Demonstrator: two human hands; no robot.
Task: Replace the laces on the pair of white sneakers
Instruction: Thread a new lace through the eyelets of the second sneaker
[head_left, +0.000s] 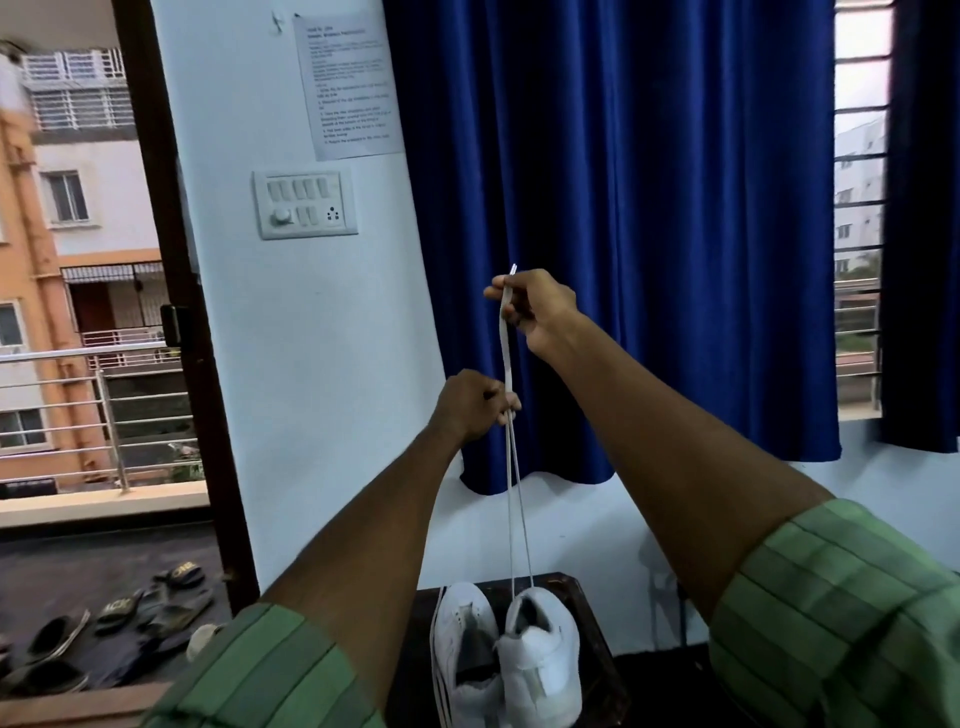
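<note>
Holding a white lace up in front of the blue curtain, the person is standing over a dark table with both arms raised. The right hand is pinching the lace near its tip, fingers curled round it, with the aglet poking out above the knuckles. The left hand is sitting lower, its fingers closed around both strands where they come together. From there the two strands are running down, taut, to the right sneaker, which is resting on the table beside the left sneaker; the two shoes are touching. Another loose lace is hanging along the outer side of the left sneaker. Both forearms are bare, with green striped sleeves pushed up. On the wall a switch panel and a printed sheet are showing, and sandals are lying on the floor outside the open door.
</note>
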